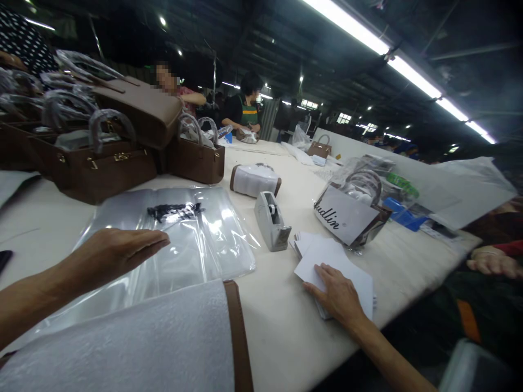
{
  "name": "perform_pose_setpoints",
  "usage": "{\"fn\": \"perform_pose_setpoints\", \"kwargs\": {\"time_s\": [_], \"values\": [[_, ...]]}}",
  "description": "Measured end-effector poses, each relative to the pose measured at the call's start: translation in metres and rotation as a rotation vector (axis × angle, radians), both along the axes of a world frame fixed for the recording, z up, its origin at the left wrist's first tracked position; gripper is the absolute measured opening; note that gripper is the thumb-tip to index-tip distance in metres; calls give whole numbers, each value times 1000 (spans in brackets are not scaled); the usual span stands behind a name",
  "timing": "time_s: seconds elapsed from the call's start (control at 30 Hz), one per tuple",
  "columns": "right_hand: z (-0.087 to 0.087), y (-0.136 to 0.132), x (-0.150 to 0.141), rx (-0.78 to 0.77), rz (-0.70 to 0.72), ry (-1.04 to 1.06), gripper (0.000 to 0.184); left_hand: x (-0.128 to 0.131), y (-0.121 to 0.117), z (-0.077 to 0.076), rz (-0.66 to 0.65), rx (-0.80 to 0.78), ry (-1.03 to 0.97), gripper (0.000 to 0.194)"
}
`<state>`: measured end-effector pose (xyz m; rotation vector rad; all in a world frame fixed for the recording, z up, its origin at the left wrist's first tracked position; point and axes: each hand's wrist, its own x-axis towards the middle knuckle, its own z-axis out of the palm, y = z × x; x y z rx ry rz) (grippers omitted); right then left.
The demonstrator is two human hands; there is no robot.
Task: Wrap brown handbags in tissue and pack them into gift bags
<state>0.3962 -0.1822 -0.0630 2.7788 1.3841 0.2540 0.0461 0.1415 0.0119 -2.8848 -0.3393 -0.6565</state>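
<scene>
My left hand [122, 247] is held edge-on with its fingers stretched out, empty, over a pile of clear plastic bags [220, 245]. Just below it, close to me, is a brown handbag [239, 337] with a white fleecy sheet [134, 343] over its side. My right hand [337, 294] lies with fingers spread on a stack of white paper sheets [322, 253]; whether it grips the top one does not show. Between the hands stands a grey tape dispenser [269, 223]. Behind the papers sits a bagged handbag [378, 223] with a white printed card [343, 215] on its front.
Several brown handbags [106, 169] with plastic-wrapped handles are heaped at the left. A white-wrapped bag [255, 179] lies beyond the tape dispenser. Blue and green items [404, 215] sit along the right side. Co-workers are at the back, and another person's hand [494, 261] shows at the right.
</scene>
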Motion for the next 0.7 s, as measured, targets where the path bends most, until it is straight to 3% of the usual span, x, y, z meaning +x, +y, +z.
{"fn": "perform_pose_setpoints", "kwargs": {"time_s": [0.27, 0.7], "values": [[4, -2, 6, -16, 55, 104, 42, 0, -6, 5, 58, -154, -68, 34], [7, -2, 16, 18, 42, 151, 48, -3, -8, 9, 84, -169, -72, 40]]}}
